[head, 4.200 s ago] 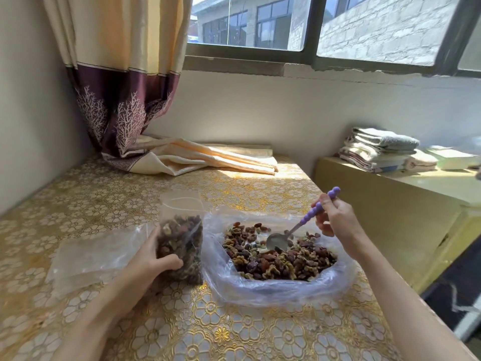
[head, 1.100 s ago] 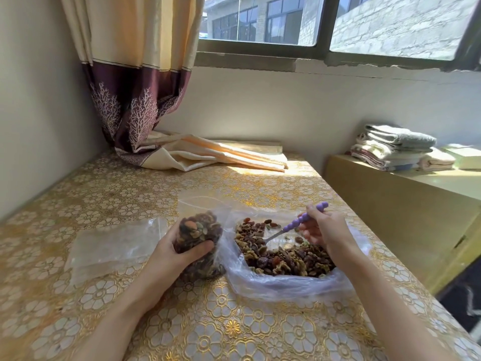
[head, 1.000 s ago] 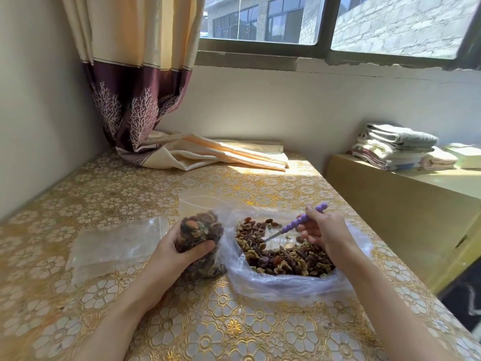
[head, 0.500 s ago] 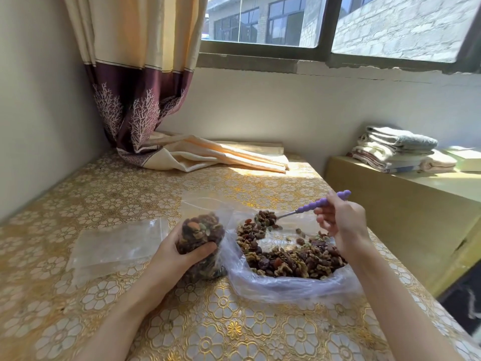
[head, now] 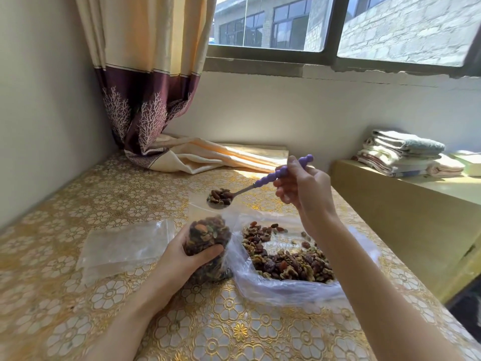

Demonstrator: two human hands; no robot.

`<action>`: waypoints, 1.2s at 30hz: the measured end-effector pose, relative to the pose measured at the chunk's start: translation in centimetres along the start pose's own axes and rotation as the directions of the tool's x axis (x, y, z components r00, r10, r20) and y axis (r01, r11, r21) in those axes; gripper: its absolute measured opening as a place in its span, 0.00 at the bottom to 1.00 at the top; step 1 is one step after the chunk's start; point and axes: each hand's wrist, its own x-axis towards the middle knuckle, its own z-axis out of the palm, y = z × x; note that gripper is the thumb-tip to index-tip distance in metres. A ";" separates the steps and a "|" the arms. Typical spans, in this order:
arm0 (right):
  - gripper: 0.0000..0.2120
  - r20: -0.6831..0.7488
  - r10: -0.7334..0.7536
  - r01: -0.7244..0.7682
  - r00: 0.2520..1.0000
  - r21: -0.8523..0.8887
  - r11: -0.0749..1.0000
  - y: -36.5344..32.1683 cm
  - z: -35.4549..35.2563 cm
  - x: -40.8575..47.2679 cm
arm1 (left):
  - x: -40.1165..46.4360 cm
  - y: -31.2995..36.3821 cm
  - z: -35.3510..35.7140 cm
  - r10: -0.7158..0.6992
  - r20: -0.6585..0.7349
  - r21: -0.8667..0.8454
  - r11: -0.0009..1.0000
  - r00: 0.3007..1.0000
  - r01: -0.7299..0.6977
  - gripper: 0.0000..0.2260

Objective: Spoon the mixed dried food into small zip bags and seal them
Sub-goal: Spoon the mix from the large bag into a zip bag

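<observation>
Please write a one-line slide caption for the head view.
Right hand lifts a loaded spoon toward the zip bag held by left hand.

Two hands point(head: 179, 259), one spoon point(head: 260, 182), one filled bag point(head: 208, 246), one curtain point(head: 148, 82).

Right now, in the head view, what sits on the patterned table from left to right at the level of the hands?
Empty zip bags → left hand holding the filled small bag → big open bag of mixed dried food. The loaded spoon, in the right hand, hangs above the small bag.
</observation>
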 end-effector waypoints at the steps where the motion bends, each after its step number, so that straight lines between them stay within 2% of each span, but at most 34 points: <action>1: 0.15 0.030 -0.028 0.028 0.999 -0.002 1.000 0.1 0.3 -0.1 | 0.0 0.0 0.0 0.001 0.002 0.000 1.000 1.000 -0.001 0.21; 5: 0.14 0.129 -0.123 0.125 0.984 -0.006 0.992 0.2 0.9 -0.6 | -0.1 0.1 -0.1 0.000 0.006 -0.012 1.000 1.000 0.000 0.23; 10: 0.13 0.181 -0.173 0.165 0.968 0.055 0.985 -0.3 0.5 -0.8 | -0.1 0.4 0.1 0.008 -0.005 -0.019 1.000 1.000 -0.008 0.23; 13: 0.12 0.122 -0.169 0.159 0.978 0.089 0.983 -0.4 -0.3 -0.7 | -0.1 0.5 0.0 0.007 -0.026 -0.037 0.999 1.000 -0.008 0.22; 18: 0.13 -0.074 -0.083 0.089 0.994 0.084 0.993 0.5 -2.7 -0.7 | -0.4 0.7 0.0 0.039 -0.075 -0.143 0.988 0.996 -0.050 0.21; 20: 0.14 -0.135 -0.043 0.047 0.990 0.032 0.998 1.2 -4.3 -0.7 | -0.4 0.7 0.0 0.056 -0.095 -0.172 0.982 0.994 -0.071 0.22; 23: 0.14 -0.198 -0.032 0.002 0.980 -0.153 0.988 2.5 -6.8 -0.8 | -0.3 0.7 -0.1 0.085 -0.159 -0.168 0.979 0.984 -0.112 0.22; 25: 0.13 -0.200 -0.038 -0.019 0.979 -0.277 0.961 3.2 -8.4 -0.9 | -0.2 0.7 -0.1 0.112 -0.194 -0.136 0.981 0.975 -0.140 0.20; 29: 0.14 -0.207 -0.005 -0.081 0.978 -0.407 0.910 3.7 -10.7 -0.8 | -0.1 0.7 -0.1 0.123 -0.210 -0.117 0.982 0.970 -0.150 0.18; 32: 0.14 -0.197 0.036 -0.121 0.980 -0.438 0.891 3.6 -11.5 -0.8 | 0.0 0.6 0.0 0.120 -0.201 -0.106 0.984 0.972 -0.144 0.17; 36: 0.15 -0.134 0.123 -0.166 0.983 -0.380 0.910 3.4 -11.4 -0.9 | 0.1 0.4 0.1 0.112 -0.200 -0.111 0.985 0.973 -0.136 0.17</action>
